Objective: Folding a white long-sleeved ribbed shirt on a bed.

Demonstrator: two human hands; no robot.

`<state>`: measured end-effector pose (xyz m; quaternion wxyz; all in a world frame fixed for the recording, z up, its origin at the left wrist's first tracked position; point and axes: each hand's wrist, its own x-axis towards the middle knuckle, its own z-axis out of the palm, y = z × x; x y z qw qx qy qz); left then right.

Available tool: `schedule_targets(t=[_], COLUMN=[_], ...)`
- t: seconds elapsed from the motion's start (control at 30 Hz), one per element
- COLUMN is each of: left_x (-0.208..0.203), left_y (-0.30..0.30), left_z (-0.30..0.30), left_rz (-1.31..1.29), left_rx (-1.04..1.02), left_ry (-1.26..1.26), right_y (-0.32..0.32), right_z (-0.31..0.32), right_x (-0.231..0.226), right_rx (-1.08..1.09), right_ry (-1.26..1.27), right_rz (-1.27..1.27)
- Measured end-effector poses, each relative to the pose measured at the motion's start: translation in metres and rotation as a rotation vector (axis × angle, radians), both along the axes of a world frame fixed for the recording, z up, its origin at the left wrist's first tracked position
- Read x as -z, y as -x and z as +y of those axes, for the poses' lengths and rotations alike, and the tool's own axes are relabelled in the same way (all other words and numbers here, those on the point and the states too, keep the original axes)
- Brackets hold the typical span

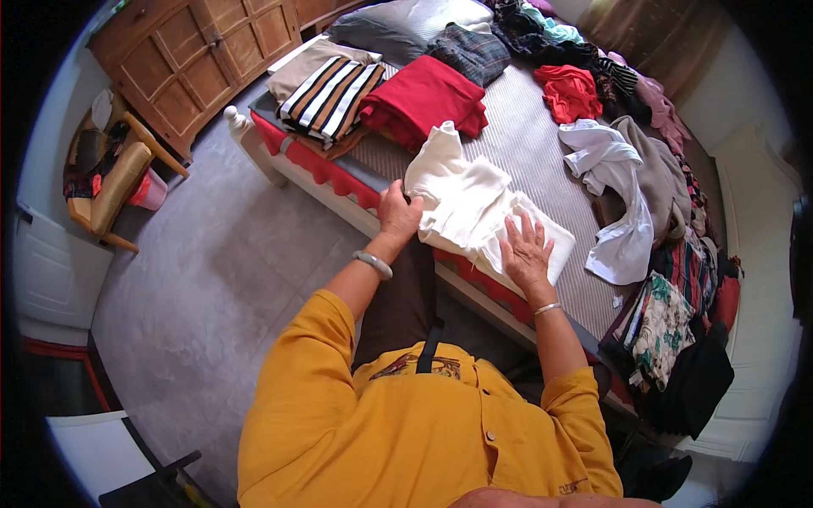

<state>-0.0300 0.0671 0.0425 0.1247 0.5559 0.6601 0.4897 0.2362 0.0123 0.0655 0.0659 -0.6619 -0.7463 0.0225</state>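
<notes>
A cream-white garment (461, 199), partly folded, lies at the near edge of the bed. My left hand (400, 212) grips its left edge, with the fingers curled closed around the cloth. On the garment's right part my right hand (527, 254) rests flat, palm down and fingers spread. The garment's upper left corner sticks up in a loose fold. Just beyond it sits a folded red cloth (428, 102), and to the left of that a folded striped garment (332, 97) in white, black and brown.
Loose clothes cover the bed's right side, among them a white shirt (622, 254), a red garment (569, 93) and a floral cloth (660, 330). A folded plaid garment (468, 52) and a grey pillow (381, 30) lie at the far end. A wooden chair (123, 182) stands left.
</notes>
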Motion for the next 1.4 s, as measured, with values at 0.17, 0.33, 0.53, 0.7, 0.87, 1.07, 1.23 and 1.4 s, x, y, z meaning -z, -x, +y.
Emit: schedule_targets(t=[0.17, 0.33, 0.53, 0.7, 0.87, 1.07, 1.23, 1.4], left_x=[0.009, -0.016, -0.035, -0.036, -0.082, -0.101, -0.096, -0.091], left_y=[0.014, -0.006, -0.02, -0.024, -0.069, -0.169, -0.212, -0.204], left_z=[0.031, 0.032, 0.029, 0.049, 0.053, 0.006, -0.02, 0.009], left_rz=[-0.528, -1.208, -1.232, -0.972, -0.29, 0.302, 0.487, 0.371], left_rx=[0.228, 0.358, 0.415, 0.508, 0.606, 0.814, 0.829, 0.832], left_ry=[0.454, 0.632, 0.52, 0.45, 0.195, 0.17, 0.225, 0.299], right_y=[0.003, 0.001, 0.002, 0.003, 0.004, -0.013, -0.037, -0.04], right_z=[-0.002, -0.003, -0.003, -0.003, -0.004, -0.006, -0.004, -0.032], right_x=[-0.003, -0.001, -0.002, -0.005, -0.007, 0.013, 0.039, 0.017], right_rx=[0.003, 0.033, 0.003, 0.008, 0.028, -0.045, -0.158, -0.102], right_ry=[-0.012, -0.005, -0.054, -0.037, -0.024, -0.105, -0.117, -0.195], right_rz=[0.026, 0.001, 0.026, 0.068, 0.099, 0.156, 0.179, 0.125])
